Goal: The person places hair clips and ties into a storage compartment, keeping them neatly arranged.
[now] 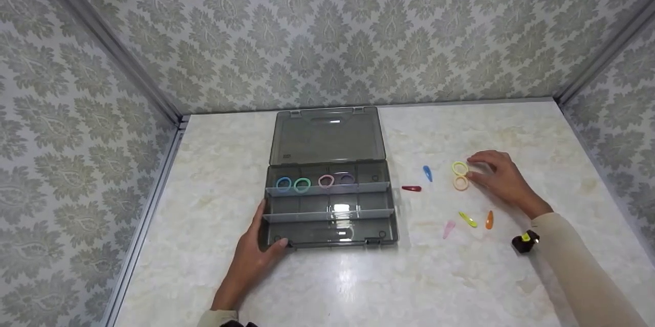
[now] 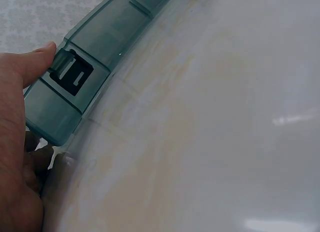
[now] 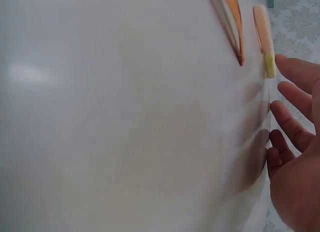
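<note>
A beige sleeve [image 1: 578,265] lies nearest the head camera, coming in from 4 o'clock, with a small black device [image 1: 522,244] at its cuff. Beyond it is the right hand [image 1: 501,177], its fingers slightly bent and spread apart; the thumb and index fingertips are right beside 2 rings at their 9 o'clock, and I cannot tell whether they press on them. The yellow ring [image 1: 454,170] and the peach ring [image 1: 461,190] are thin plain loops lying edge to edge on the table [image 1: 169,265], peach at yellow's 6 o'clock, well apart from the box [image 1: 330,239] toward its 2 to 3 o'clock.

The left hand [image 1: 256,253] grips the box corner at 8 o'clock, thumb on the front edge and fingers round the side. The box is smoky, see-through plastic, its lid [image 1: 327,140] opened out toward 12 o'clock; 2 clear dividers [image 1: 302,216] make 3 rows. In the back row sit 4 rings: blue [image 1: 278,184], green [image 1: 295,186], pink [image 1: 320,181] and purple [image 1: 348,175]. A mark on the lid near its 7 o'clock is too small to read.

A red clip [image 1: 411,189] and a blue clip [image 1: 427,173] lie between the box and the loose rings. At the right hand's 6 to 8 o'clock are an orange clip [image 1: 489,220], a yellow clip [image 1: 467,219] and a pink clip [image 1: 449,230]. Leaf-patterned walls [image 1: 332,35] stand at 12, 9 and 3 o'clock.
</note>
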The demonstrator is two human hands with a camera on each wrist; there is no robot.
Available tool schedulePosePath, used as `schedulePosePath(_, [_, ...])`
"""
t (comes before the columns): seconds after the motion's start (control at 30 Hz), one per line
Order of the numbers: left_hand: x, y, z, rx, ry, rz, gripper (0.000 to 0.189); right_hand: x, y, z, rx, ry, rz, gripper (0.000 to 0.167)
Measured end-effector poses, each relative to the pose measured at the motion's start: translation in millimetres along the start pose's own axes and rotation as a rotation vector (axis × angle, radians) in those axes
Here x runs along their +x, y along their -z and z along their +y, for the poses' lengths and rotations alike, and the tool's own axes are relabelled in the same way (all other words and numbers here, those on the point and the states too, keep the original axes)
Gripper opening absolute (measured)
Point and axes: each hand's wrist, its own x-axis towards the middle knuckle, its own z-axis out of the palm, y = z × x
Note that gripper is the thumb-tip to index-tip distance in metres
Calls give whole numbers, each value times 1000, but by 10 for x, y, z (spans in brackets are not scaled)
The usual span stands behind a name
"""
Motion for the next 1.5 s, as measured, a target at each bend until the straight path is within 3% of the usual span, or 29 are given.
schedulePosePath(0.5, [4, -3, 14, 16, 7, 1, 107, 59, -50, 61, -49, 79, 3, 42])
schedulePosePath(0.67, [-12, -15, 12, 14, -2, 6, 107, 63, -61, 44, -29, 71, -6, 44])
schedulePosePath(1.0, [-12, 3, 2, 13, -6, -5, 105, 82, -85, 54, -28, 94, 3, 36])
schedulePosePath(1.33, [-8, 0, -16, -3, -18, -5, 106, 107, -51, -88, -14, 13, -24, 37])
schedulePosePath(1.5, [-5, 2, -12, 1, -22, -1, 106, 155, -90, -193, -5, 52, 13, 30])
